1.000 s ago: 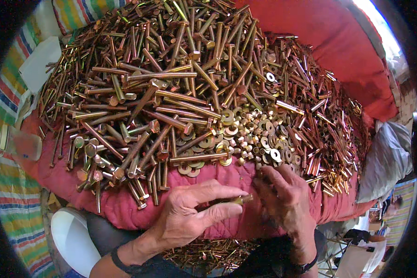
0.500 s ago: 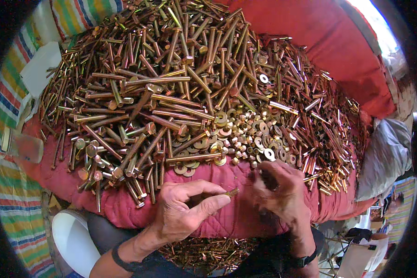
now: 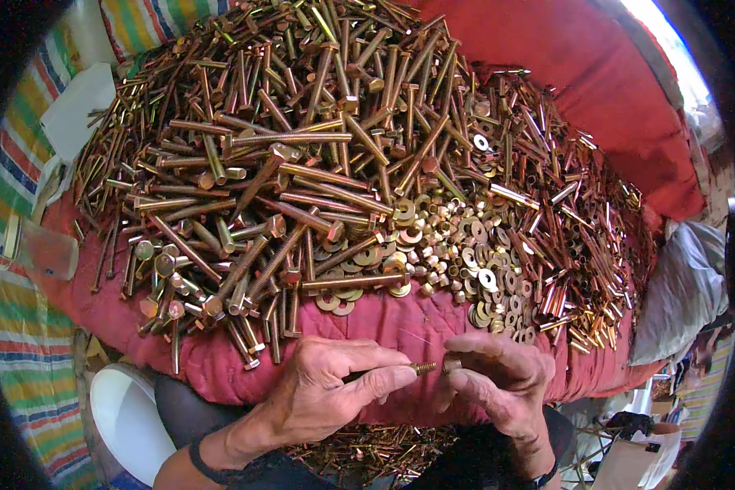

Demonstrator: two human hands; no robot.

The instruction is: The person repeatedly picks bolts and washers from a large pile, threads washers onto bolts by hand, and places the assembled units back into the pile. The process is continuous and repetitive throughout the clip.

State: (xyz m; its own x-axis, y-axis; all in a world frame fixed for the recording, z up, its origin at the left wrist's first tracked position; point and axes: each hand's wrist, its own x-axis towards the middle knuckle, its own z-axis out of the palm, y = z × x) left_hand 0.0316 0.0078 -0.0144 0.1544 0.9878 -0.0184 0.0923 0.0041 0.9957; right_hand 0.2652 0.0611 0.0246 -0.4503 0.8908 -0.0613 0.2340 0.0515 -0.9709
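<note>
My left hand [image 3: 331, 380] is closed around a bolt [image 3: 424, 367], whose threaded tip sticks out to the right past the thumb and forefinger. Its rest is hidden in the palm. Just across a narrow gap, my right hand [image 3: 502, 377] pinches a small round metal piece [image 3: 452, 362] between thumb and fingers, close to the bolt's tip. Whether this is a nut or a washer I cannot tell. Beyond the hands lie loose flat washers [image 3: 487, 279] and small brass-coloured nuts [image 3: 439, 237].
A large heap of long hex bolts [image 3: 290, 139] covers the red padded cloth [image 3: 139, 347] ahead and left. Thin metal sleeves [image 3: 576, 286] are piled at right. More metal parts [image 3: 367, 453] lie below, between my legs. A clear plastic jar [image 3: 49, 251] stands far left.
My right hand has come down and turned toward the bolt, bringing the small round piece near its tip. The left hand has shifted slightly right and down, still holding the bolt.
</note>
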